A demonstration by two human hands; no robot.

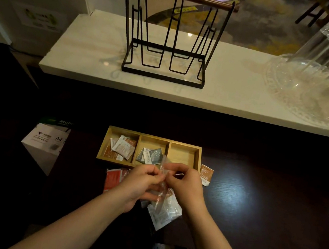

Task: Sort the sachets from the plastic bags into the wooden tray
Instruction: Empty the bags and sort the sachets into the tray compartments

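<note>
A wooden tray [186,145] with three compartments sits on the dark table. Its left compartment holds white and orange sachets [123,147], the middle one grey-blue sachets [151,155], and the right one shows bare wood. Just in front of the tray, my left hand [143,182] and my right hand [184,184] both pinch the top of a clear plastic bag [164,209] that hangs down with white sachets inside. A red packet [112,177] lies left of my left hand. One orange sachet [206,174] rests on the table by the tray's right end.
A black wire rack [168,39] with a wooden bar stands on the raised white counter [80,50]. Upturned glasses on a glass dish [320,84] fill the counter's right side. A box of A4 paper [46,142] sits at the left below table level.
</note>
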